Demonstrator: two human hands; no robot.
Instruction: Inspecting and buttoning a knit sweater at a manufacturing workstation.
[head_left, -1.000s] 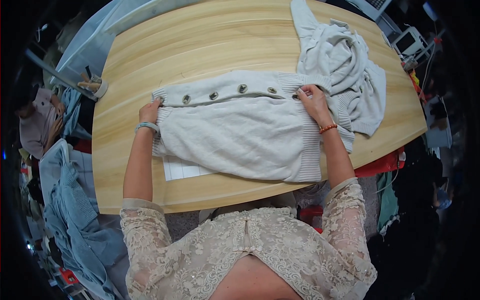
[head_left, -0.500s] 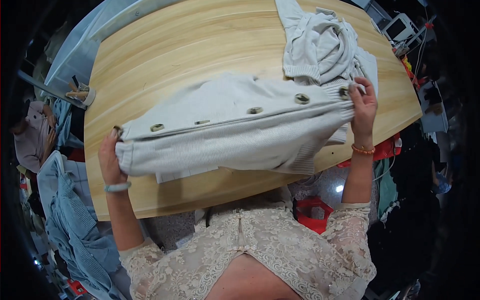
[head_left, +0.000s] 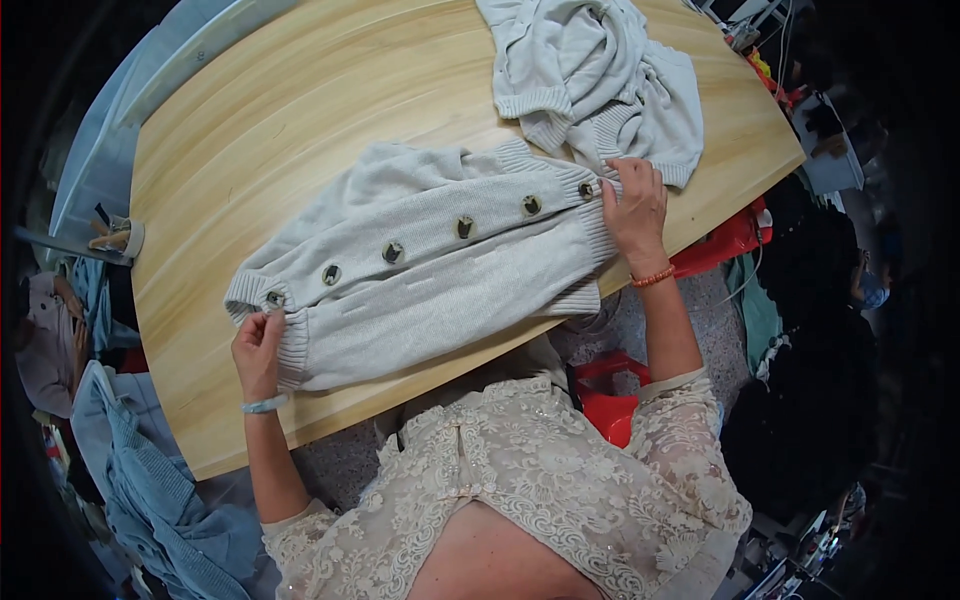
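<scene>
A light grey knitted cardigan (head_left: pixel 430 285) with ribbed ends lies spread on the wooden table (head_left: pixel 300 110). Its button band runs lengthwise, with several large dark mottled buttons (head_left: pixel 465 228) in a row. At the left end, my left hand (head_left: pixel 260 352) pinches the edge just below the last button. My right hand (head_left: pixel 636 210) grips the ribbed edge at the other end, thumb beside a button and fingers bent over the knit. Part of what those right fingers hold is hidden beneath them. Beyond it rests a second heaped garment (head_left: pixel 590 75) of similar light grey knit.
Pale blue plastic bins stand past the table's left edge, one holding blue knitwear (head_left: pixel 165 480). A small cup of tools (head_left: pixel 125 238) is at that edge. Below the table's near right side is a red stool (head_left: pixel 608 390). Another person (head_left: pixel 50 335) sits at far left.
The cardigan has come down from a blurred, stretched hold to lie flatter on the table, its buttons now facing up. Both hands moved with it; the view shifted a little.
</scene>
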